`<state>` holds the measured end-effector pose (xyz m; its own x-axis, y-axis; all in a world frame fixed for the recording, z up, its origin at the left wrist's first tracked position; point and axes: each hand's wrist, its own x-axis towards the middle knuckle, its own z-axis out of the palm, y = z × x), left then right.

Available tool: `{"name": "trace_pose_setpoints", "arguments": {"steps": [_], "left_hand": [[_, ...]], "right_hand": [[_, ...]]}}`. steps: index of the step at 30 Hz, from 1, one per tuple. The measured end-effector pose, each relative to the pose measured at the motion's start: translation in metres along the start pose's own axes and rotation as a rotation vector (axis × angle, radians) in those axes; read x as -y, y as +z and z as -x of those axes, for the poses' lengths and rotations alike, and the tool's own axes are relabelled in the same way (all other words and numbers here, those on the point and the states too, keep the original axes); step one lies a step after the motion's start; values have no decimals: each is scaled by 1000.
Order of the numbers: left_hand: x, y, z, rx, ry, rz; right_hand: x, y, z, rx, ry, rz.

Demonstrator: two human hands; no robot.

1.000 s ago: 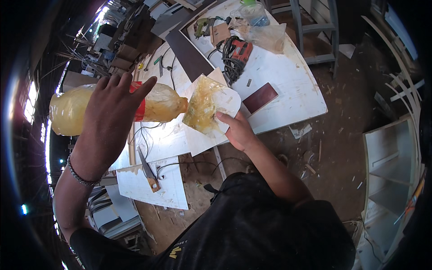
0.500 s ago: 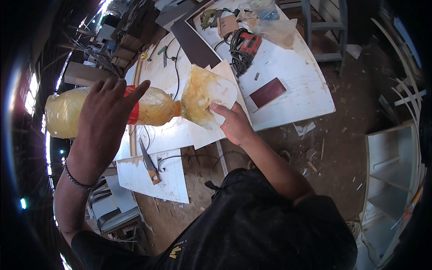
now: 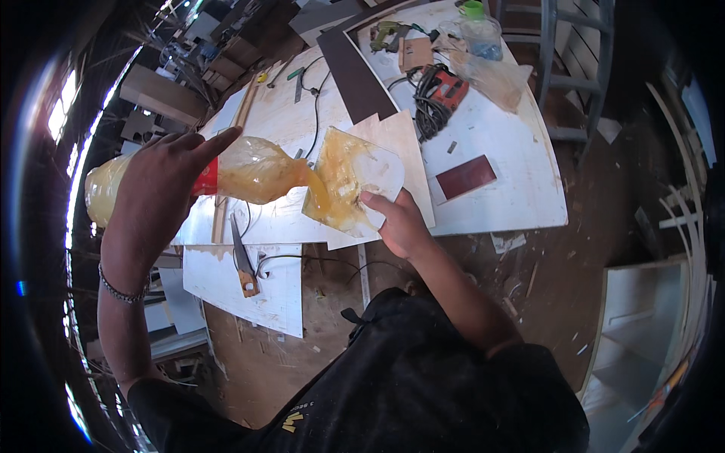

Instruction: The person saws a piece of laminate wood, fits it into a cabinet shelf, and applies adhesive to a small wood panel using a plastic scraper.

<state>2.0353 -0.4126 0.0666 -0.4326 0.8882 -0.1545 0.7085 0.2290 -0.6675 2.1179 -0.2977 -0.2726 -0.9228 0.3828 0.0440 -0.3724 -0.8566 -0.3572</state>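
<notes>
My left hand [image 3: 155,174] is wrapped round a large clear plastic bottle [image 3: 257,170] with a red label, partly filled with thick yellow liquid. The bottle lies nearly level, its mouth pointing right. From the mouth a yellow stream [image 3: 319,192] runs onto a flat white board piece [image 3: 381,170] with rounded corners. Yellow-brown smears cover the board's left part. My right hand [image 3: 404,223] grips the board at its lower right edge, thumb on top; the other fingers are mostly hidden beneath it.
Below is a white worktable [image 3: 521,181] with a red power tool [image 3: 445,90] and coiled cord, a green tool [image 3: 389,35], a dark red rectangular piece [image 3: 466,178] and a plastic bag [image 3: 491,79]. A handsaw [image 3: 243,264] lies on a lower white panel [image 3: 283,302]. A ladder [image 3: 578,83] stands at right.
Yellow liquid now streams from the bottle's mouth onto the board. The bottle's mouth has shifted slightly right, and the view has moved a little.
</notes>
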Motion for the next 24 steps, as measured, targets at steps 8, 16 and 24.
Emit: {"name": "trace_pose_setpoints", "arguments": {"steps": [8, 16, 24], "left_hand": [[52, 69, 25, -5, -169, 326], [67, 257, 63, -285, -501, 1402], [-11, 454, 44, -332, -315, 1776]], "right_hand": [[-30, 8, -10, -5, -226, 1051], [-44, 26, -49, -16, -53, 1086], [-90, 73, -132, -180, -187, 77]]}}
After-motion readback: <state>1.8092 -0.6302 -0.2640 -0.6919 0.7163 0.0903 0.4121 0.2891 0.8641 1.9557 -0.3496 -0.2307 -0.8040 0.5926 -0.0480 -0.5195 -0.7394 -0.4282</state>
